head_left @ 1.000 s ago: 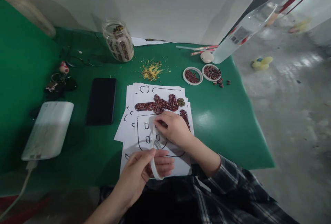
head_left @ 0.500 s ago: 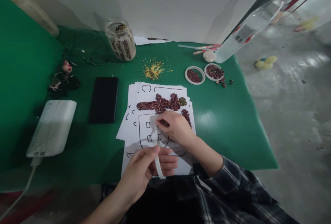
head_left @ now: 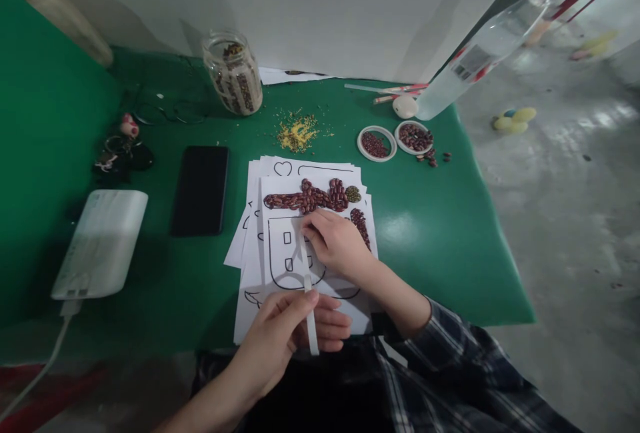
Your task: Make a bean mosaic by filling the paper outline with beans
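A narrow strip of white tape (head_left: 313,332) runs between my two hands, over a drawing sheet (head_left: 278,226). My left hand (head_left: 295,323) pinches its lower part between thumb and index finger, the other fingers loosely extended, and the tape's free end hangs below. My right hand (head_left: 337,240) is closed at the upper end, its fingertips pinching the tape near the paper; whether that end touches the sheet I cannot tell. Dark red beans (head_left: 307,198) fill a shape along the sheet's top. Beside them is a round patch of green beans (head_left: 353,194). My right hand covers part of the drawn outline.
Two lids with red beans (head_left: 374,145) and larger beans (head_left: 414,138) stand back right, near a plastic bottle (head_left: 465,63). Yellow grains (head_left: 297,134) lie scattered before a glass jar (head_left: 233,76). A phone (head_left: 201,191) and a cabled power bank (head_left: 103,243) are on the left.
My left hand has shifted slightly right and down. The tape's lower end, curled before, now hangs straighter. My right hand stays almost in place.
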Motion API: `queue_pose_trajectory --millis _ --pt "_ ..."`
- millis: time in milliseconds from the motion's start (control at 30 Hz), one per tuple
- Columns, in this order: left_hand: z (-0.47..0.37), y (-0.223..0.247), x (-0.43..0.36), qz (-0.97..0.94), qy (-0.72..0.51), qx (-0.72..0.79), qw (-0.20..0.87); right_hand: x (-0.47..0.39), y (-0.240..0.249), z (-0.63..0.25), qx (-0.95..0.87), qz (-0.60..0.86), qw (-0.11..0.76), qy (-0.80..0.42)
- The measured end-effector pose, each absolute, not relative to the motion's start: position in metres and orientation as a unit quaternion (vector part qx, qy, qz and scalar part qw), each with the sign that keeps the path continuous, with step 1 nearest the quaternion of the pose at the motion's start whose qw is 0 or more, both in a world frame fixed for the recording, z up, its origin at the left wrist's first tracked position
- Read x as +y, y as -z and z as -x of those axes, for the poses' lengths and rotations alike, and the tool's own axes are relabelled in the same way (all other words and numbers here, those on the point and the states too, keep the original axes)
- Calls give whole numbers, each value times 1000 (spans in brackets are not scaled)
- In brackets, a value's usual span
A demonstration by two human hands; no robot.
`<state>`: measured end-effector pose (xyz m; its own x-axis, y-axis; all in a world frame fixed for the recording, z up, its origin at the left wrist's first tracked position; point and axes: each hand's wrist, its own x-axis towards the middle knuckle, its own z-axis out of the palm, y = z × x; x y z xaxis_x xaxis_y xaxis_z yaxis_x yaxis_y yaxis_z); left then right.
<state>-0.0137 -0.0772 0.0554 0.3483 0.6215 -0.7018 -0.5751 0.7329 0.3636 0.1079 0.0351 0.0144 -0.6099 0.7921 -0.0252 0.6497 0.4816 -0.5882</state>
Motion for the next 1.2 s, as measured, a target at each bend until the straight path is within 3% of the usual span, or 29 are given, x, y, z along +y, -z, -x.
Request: queue_pose_trajectory --millis 867,1200 --pt "11 -56 -83 -24 -358 447 819 32 -9 -111 -846 425 137 -293" --pt "14 -54 -82 -22 -368 438 820 31 -11 -107 -862 431 99 -250"
